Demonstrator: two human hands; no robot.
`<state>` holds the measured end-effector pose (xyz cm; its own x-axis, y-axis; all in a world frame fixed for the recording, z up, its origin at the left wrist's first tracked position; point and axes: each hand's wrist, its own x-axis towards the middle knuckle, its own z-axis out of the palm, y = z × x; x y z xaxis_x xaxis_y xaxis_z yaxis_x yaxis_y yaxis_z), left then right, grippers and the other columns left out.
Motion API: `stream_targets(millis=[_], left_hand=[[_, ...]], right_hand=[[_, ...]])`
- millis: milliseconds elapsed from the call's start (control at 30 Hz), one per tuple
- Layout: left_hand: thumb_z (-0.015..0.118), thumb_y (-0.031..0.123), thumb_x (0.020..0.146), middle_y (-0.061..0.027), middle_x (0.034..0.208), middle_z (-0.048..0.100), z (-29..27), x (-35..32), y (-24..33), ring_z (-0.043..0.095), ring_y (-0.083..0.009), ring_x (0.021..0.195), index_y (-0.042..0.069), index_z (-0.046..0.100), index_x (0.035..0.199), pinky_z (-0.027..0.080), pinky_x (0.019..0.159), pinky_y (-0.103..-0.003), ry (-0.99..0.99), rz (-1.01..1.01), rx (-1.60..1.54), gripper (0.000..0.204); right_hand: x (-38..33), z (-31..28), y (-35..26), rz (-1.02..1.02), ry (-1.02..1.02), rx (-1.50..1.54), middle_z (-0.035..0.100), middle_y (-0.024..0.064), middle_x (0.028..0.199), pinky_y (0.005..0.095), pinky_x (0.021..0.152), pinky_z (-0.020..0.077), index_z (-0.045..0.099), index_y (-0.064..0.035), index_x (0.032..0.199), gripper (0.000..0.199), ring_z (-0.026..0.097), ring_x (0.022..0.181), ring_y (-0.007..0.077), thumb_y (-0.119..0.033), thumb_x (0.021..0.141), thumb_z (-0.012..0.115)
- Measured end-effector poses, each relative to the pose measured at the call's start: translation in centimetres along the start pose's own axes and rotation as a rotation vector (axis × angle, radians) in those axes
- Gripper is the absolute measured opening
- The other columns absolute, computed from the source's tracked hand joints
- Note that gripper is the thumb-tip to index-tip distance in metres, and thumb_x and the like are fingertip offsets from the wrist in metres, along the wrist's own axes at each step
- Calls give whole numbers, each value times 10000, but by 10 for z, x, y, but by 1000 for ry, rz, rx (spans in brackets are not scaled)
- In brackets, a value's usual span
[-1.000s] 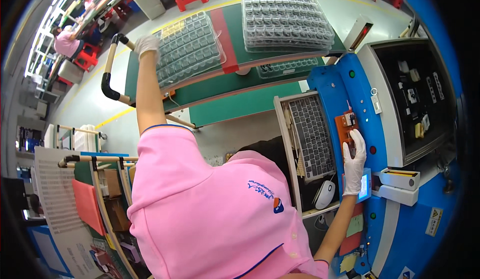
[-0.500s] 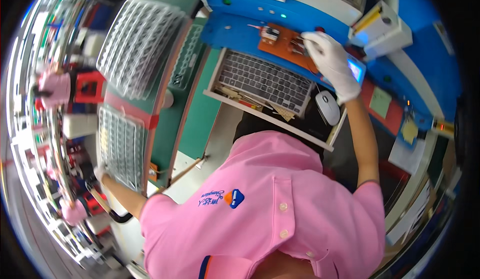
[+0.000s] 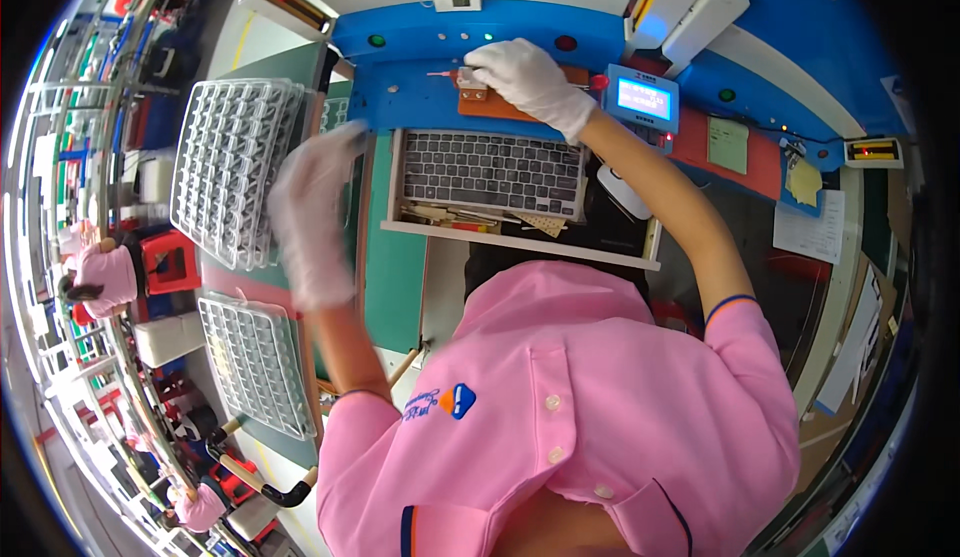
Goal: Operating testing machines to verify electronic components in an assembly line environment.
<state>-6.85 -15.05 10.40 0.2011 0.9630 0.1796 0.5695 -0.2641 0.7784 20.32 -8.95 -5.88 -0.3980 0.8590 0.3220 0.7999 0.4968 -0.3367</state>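
My right hand [image 3: 528, 79], in a white glove, reaches over an orange-brown fixture board [image 3: 490, 108] on the blue workbench. Its fingers are bent together at the top of a small metal block [image 3: 470, 85] at the board's left end. Whatever they may pinch is hidden. My left hand [image 3: 315, 212], also gloved in white, is raised beside a stack of clear plastic trays [image 3: 235, 162]. Motion smears its fingers, so I cannot tell whether it holds anything.
A keyboard [image 3: 490, 172] and a white mouse [image 3: 622, 192] lie in the pulled-out drawer below the bench. Right of the board stands a lit display [image 3: 642, 99]. Another clear tray [image 3: 255, 362] lies on the left table. Several people in pink sit farther left.
My left hand has come up from the lower tray toward the bench. My right hand has shifted from the board's right part to the metal block at its left end. The view has turned.
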Motion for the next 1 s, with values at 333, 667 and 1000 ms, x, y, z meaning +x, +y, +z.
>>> stream_targets(millis=[333, 667, 1000], left_hand=[[710, 157, 883, -87, 908, 737, 186, 79, -112, 632, -336, 1109, 172, 744, 1068, 411, 1009, -466, 81, 326, 59, 189], [743, 181, 775, -93, 1335, 591, 178, 67, -94, 413, -447, 1313, 209, 767, 991, 315, 1042, -597, 245, 371, 322, 219], [670, 107, 781, -101, 1292, 611, 160, 177, -43, 518, -355, 1240, 186, 727, 1102, 467, 972, -523, 314, 689, 154, 336]], right_hand=[[-88, -72, -32, 175, 538, 127, 663, 74, 1009, 288, 742, 500, 658, -53, 1141, 235, 598, 801, 177, -41, 907, 683], [-83, -34, -19, 373, 437, 501, 674, 7, 1058, 243, 795, 491, 676, -64, 1143, 206, 594, 875, 76, -57, 937, 665], [16, -69, -17, 446, 674, 849, 666, 57, 1103, 242, 815, 502, 643, -15, 1182, 224, 612, 931, 104, -83, 969, 619]])
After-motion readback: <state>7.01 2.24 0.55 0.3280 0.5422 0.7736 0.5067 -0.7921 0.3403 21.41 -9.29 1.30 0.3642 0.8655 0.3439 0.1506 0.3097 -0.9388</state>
